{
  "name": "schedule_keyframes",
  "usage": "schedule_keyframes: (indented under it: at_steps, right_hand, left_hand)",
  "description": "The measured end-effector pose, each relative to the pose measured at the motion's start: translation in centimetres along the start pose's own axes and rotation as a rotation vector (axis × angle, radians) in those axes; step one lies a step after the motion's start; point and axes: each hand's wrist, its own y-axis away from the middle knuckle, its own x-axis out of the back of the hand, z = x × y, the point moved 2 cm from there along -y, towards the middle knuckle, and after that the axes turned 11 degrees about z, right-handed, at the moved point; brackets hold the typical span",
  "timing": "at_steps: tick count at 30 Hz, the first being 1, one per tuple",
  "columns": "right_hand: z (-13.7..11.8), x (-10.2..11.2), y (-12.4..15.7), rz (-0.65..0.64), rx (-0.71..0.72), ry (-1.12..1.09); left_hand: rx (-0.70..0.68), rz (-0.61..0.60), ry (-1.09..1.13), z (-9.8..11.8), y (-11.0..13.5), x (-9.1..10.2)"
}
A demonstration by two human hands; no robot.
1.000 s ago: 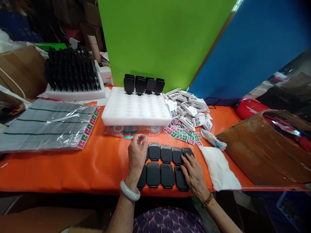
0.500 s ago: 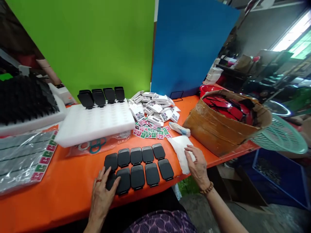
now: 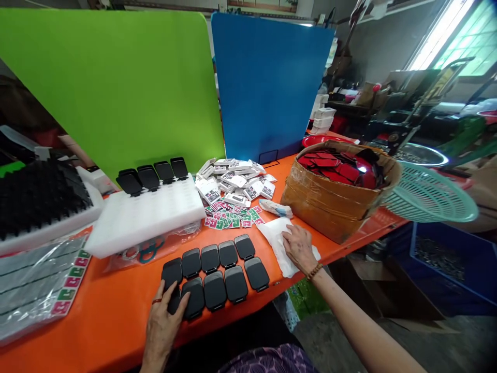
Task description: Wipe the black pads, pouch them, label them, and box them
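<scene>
Head view: front-left black plate (image 3: 174,302) (partly hidden) beneath left hand (image 3: 162,320).

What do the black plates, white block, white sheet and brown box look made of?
Black plates: likely plastic, satin; smooth rounded corners, soft sheen.
White block: probably foam, matte; thick body, soft edges.
White sheet under the right hand: matte, thin, limp-looking; cloth or paper, can't tell.
Brown box: likely cardboard; ragged rim, glossy patches suggesting tape.
</scene>
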Motion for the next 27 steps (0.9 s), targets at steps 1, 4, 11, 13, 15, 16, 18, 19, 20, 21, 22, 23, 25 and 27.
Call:
schedule_keyframes:
  at_steps: [1, 4, 11, 13, 15, 16, 18, 19, 20, 21, 22, 23, 25, 27]
  right_hand:
    - [0.0, -0.2, -0.2, -0.022, -0.008, 0.038]
    - [0.1, -0.9, -0.5, -0.06, -0.021, 0.106]
    - [0.5, -2.3, -0.8, 0.056, -0.007, 0.053]
    - [0.5, -2.7, -1.1, 0.067, -0.005, 0.044]
    - [0.5, -2.9, -1.5, 0.08, -0.004, 0.025]
    - [0.5, -3.0, -1.6, 0.086, -0.003, 0.013]
    - [0.4, -3.0, -1.7, 0.099, -0.001, -0.011]
    - [0.3, -2.9, -1.6, 0.105, 0.0, -0.022]
    - [0.2, -2.8, -1.6, 0.111, 0.001, -0.032]
    - [0.2, -2.7, -1.4, 0.116, 0.002, -0.043]
    - [0.1, -2.5, -1.3, 0.12, 0.004, -0.052]
    - [0.1, -2.3, -1.1, 0.122, 0.007, -0.059]
    - [0.1, -1.9, -0.6, 0.132, 0.008, -0.089]
    - [0.4, -1.1, -0.1, 0.171, -0.006, -0.165]
  left_hand:
    - [-0.01, 0.008, 0.012, -0.1, 0.0, -0.1]
    - [-0.023, 0.03, 0.04, -0.5, -0.1, 0.0]
    - [-0.002, 0.087, 0.069, 0.7, 0.5, 2.1]
    - [0.025, 0.086, 0.086, 1.7, 0.8, 2.7]
    - [0.057, 0.074, 0.101, 2.7, 1.2, 3.1]
    - [0.065, 0.067, 0.111, 3.2, 1.3, 3.2]
    - [0.062, 0.056, 0.13, 4.1, 1.7, 3.4]
    - [0.054, 0.057, 0.137, 4.5, 1.9, 3.4]
    - [0.042, 0.058, 0.145, 4.8, 2.1, 3.5]
    - [0.026, 0.059, 0.154, 5.2, 2.2, 3.5]
    - [0.008, 0.059, 0.164, 5.5, 2.3, 3.6]
    - [-0.011, 0.058, 0.174, 5.8, 2.4, 3.6]
    - [-0.051, 0.058, 0.202, 6.5, 2.6, 3.8]
    - [-0.088, 0.062, 0.236, 7.2, 2.7, 3.9]
